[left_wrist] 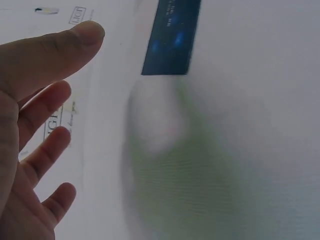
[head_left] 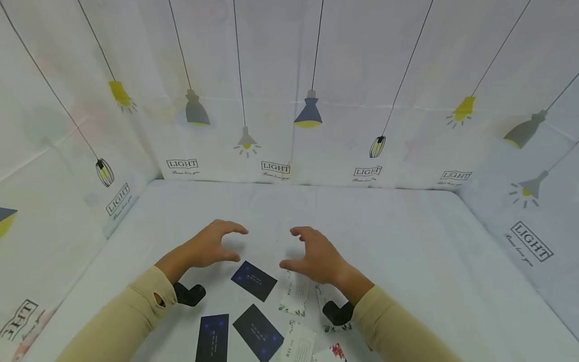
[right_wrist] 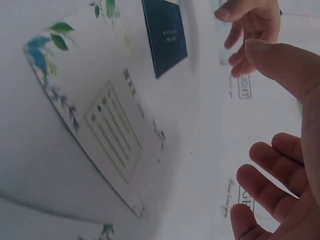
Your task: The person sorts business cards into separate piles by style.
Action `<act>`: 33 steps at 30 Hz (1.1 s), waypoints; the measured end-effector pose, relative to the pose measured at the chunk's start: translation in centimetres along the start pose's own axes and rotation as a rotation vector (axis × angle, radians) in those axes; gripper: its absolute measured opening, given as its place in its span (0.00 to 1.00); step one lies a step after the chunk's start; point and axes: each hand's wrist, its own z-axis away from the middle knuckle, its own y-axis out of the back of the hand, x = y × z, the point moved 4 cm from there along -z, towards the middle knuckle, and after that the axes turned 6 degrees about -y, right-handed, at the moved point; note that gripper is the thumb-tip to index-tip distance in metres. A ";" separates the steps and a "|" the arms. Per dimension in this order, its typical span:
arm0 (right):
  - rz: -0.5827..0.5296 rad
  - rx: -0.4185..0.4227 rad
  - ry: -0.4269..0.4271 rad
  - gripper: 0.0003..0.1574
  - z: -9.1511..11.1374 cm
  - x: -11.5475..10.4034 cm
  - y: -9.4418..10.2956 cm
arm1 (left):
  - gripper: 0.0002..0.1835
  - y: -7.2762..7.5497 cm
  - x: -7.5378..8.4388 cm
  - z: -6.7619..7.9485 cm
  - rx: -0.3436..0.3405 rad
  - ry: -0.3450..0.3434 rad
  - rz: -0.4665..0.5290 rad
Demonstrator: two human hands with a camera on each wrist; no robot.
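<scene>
My left hand (head_left: 209, 245) hovers over the white table with thumb and fingers spread apart, holding nothing. Facing it, my right hand (head_left: 318, 256) is held the same way, its palm turned inward. Just below and between them lies a dark blue card (head_left: 254, 280) with small pale print. Under the right hand is a white card with green leaves (head_left: 295, 294), partly covered by that hand in the head view. In the right wrist view this leafy card (right_wrist: 90, 110) shows a framed block of lines, and the left hand (right_wrist: 255, 25) appears beyond it.
Nearer the front lie two more dark cards, one upright (head_left: 213, 338) and one slanted (head_left: 259, 333). White printed cards (head_left: 298, 343) and a card with red flowers (head_left: 332, 353) sit beside them. A white cloth wall (head_left: 280, 75) printed with lamps stands behind the table (head_left: 384, 221).
</scene>
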 end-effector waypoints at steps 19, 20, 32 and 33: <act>0.378 -0.135 0.045 0.48 0.2 -2.7 -6.7 | 0.24 -3.9 -1.3 1.4 -0.114 -0.005 -0.088; 0.382 -0.136 0.046 0.47 0.2 -2.6 -6.7 | 0.24 -3.9 -1.3 1.4 -0.115 -0.010 -0.097; 0.376 -0.131 0.069 0.35 -0.7 -2.3 -6.3 | 0.26 -3.7 -1.2 1.3 -0.104 -0.004 -0.087; 0.375 -0.131 0.070 0.35 -0.8 -2.3 -6.3 | 0.25 -3.6 -1.2 1.3 -0.101 -0.004 -0.093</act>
